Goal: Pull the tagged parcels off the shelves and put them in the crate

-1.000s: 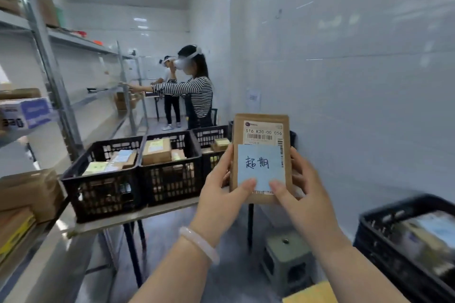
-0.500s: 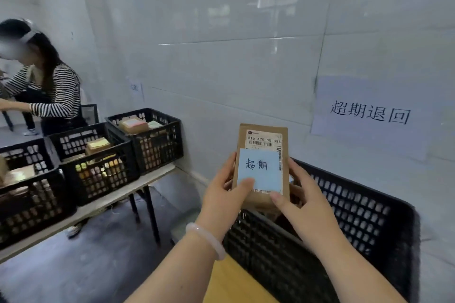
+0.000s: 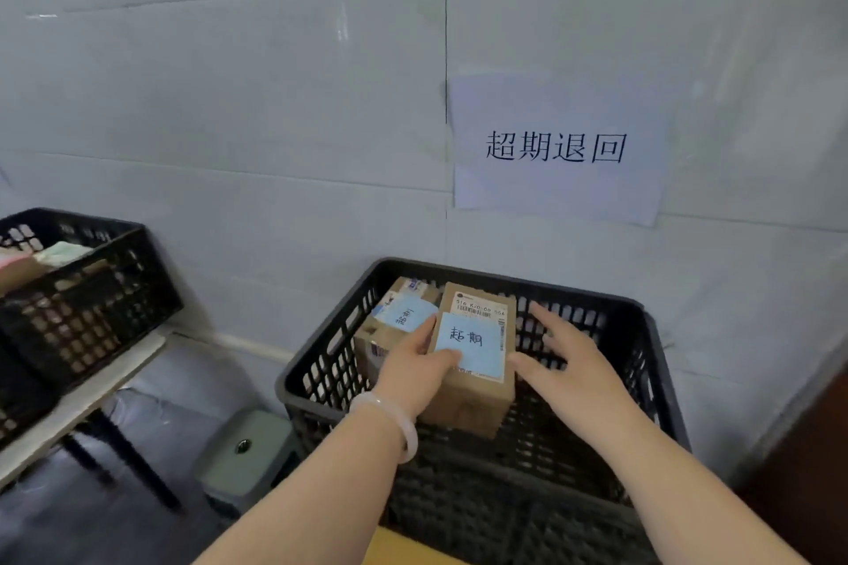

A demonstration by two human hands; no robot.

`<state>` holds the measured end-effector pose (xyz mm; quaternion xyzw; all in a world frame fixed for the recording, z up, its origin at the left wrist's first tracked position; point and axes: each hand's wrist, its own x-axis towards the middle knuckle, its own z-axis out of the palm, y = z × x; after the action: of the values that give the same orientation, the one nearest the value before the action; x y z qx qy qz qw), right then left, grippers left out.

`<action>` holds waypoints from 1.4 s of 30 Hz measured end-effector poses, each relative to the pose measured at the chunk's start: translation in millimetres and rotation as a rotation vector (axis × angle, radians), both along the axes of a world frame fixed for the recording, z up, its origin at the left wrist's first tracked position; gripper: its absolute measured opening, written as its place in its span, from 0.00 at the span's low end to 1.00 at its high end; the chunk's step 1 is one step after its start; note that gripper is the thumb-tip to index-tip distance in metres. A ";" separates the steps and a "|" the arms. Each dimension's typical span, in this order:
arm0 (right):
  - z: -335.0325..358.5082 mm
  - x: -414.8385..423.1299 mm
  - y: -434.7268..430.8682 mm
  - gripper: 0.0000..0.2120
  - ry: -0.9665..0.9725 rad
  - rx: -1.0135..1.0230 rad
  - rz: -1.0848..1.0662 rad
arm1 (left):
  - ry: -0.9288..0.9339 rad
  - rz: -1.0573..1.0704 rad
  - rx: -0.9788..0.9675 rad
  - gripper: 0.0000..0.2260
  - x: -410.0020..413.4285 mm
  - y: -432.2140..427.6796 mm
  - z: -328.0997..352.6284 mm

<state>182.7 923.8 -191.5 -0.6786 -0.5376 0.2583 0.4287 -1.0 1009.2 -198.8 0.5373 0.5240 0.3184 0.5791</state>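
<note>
White tiled wall (image 3: 229, 96) with a paper sign (image 3: 557, 147); grey stool (image 3: 245, 450) on dark floor (image 3: 137, 514).

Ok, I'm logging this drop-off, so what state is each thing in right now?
Parcel: lowered inside the crate, blue note facing up.
Left hand: gripping the parcel's left edge.
Right hand: open, fingers spread, just off the parcel's right side.
Crate: partly filled, open top.
Second parcel: lying in the crate beside the first, also blue-tagged.
Wall sign: stuck flat on the tiles.

Table (image 3: 82, 408) at left bears a black crate (image 3: 82, 303); contents blurred, perhaps parcels.
</note>
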 end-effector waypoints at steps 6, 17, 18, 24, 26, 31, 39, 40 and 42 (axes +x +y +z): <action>-25.4 2.4 31.8 0.36 -0.121 -0.131 -0.042 | 0.222 -0.135 -0.084 0.30 13.2 52.8 -28.2; -74.4 4.7 90.6 0.34 -0.162 -0.307 -0.113 | 0.507 -0.369 -0.098 0.28 51.3 112.9 -89.0; -77.0 5.7 95.9 0.34 -0.159 -0.311 -0.127 | 0.487 -0.351 -0.131 0.28 51.7 115.6 -95.4; -99.3 9.2 111.6 0.33 -0.144 -0.319 -0.156 | 0.384 -0.228 -0.127 0.30 51.7 131.4 -121.8; -106.8 10.4 112.6 0.33 -0.139 -0.350 -0.156 | 0.402 -0.233 -0.118 0.29 51.7 132.6 -130.0; -117.2 13.7 113.4 0.33 -0.123 -0.381 -0.122 | 0.779 -0.412 -0.043 0.30 47.3 135.8 -148.6; -116.6 11.7 111.0 0.33 -0.076 -0.373 -0.094 | 1.143 -0.660 0.020 0.36 45.5 139.2 -148.3; -115.8 10.7 110.8 0.33 -0.075 -0.372 -0.086 | 1.175 -0.694 0.066 0.37 45.3 136.9 -144.4; -114.4 9.2 110.3 0.33 -0.073 -0.367 -0.066 | 1.281 -0.813 0.190 0.38 48.2 129.4 -135.5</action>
<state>191.9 1034.0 -305.9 -0.7717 -0.4738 0.3131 0.2862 47.1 1138.6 -334.3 0.8150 0.4888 -0.2502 0.1850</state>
